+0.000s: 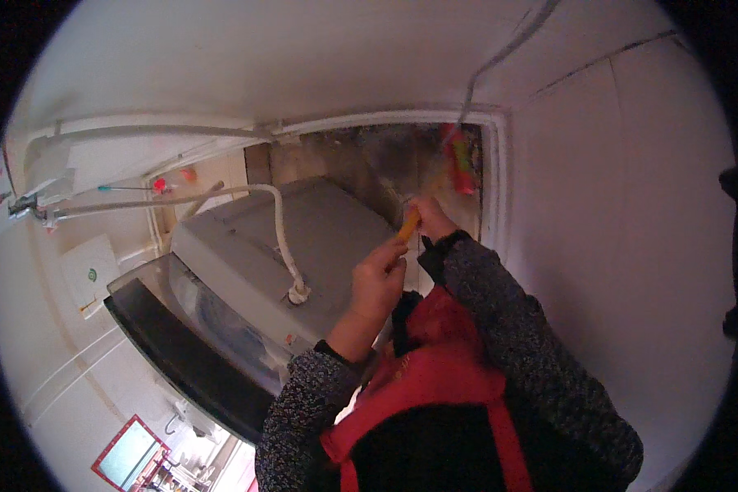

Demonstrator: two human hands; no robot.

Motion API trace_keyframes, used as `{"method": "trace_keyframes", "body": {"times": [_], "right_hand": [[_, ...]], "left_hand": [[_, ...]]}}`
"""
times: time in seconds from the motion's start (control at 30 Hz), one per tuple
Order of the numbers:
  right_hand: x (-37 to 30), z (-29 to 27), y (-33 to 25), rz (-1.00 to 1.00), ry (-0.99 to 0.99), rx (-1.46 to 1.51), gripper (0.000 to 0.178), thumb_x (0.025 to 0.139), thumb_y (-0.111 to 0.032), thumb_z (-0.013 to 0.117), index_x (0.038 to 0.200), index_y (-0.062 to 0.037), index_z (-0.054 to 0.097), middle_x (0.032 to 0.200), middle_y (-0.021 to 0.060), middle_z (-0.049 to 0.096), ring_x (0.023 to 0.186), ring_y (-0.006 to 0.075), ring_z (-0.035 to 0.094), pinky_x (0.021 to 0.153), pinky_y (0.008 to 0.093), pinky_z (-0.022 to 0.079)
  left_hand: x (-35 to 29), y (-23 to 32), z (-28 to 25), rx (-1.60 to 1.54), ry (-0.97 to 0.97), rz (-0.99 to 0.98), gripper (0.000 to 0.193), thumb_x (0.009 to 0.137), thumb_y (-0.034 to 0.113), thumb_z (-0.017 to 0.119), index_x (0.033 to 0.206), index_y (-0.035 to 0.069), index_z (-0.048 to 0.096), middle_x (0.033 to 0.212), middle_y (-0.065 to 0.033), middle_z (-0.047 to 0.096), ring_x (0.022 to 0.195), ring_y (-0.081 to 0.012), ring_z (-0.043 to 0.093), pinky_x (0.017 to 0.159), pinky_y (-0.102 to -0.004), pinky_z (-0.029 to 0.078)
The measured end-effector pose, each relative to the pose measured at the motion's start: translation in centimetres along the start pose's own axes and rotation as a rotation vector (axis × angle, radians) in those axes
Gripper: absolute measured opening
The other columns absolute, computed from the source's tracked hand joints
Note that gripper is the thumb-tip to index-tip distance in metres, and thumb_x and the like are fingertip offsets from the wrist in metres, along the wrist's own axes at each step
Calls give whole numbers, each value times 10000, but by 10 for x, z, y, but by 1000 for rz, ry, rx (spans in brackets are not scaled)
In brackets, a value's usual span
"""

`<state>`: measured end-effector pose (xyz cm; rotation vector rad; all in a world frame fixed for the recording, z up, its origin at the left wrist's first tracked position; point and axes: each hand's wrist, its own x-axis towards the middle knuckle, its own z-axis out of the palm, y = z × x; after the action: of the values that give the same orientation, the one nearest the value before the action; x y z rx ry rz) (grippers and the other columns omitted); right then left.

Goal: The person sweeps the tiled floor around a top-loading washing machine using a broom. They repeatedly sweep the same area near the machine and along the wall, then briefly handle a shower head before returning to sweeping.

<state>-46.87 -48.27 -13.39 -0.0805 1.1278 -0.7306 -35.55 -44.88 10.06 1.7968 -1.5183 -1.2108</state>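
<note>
My left hand and my right hand are both closed around an orange-yellow handle, the right one farther from me. The lower end of the handle, past my right hand, is blurred and its kind cannot be made out. Just to the left stands a grey top-loading washing machine with a raised, dark-edged lid. Beyond my hands lies a dirty, brown-stained strip of floor along the wall.
A pale hose runs from a wall tap to the machine. A red-and-green object lies in the far corner. A grey pipe or cord comes down the wall. White walls stand close ahead and on the right.
</note>
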Motion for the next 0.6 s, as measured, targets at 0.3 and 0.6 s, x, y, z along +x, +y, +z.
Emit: {"method": "trace_keyframes", "body": {"times": [0.3,0.6], "right_hand": [[-58,52,17,18,111,388,165,723,-203,468,651,-56,451,626,94,479,568,210,476,527,335,400],[-41,-2,4,-25,141,479,128,715,-173,463,650,-64,450,605,85,464,568,216,466,532,338,397]], "left_hand": [[-12,60,-43,699,-452,14,369,691,69,520,1058,73,489,867,-178,579,760,-350,568,637,-409,465],[45,12,0,297,-809,-537,417,665,99,535,1071,26,474,748,-206,577,612,-301,591,521,-374,465]]}}
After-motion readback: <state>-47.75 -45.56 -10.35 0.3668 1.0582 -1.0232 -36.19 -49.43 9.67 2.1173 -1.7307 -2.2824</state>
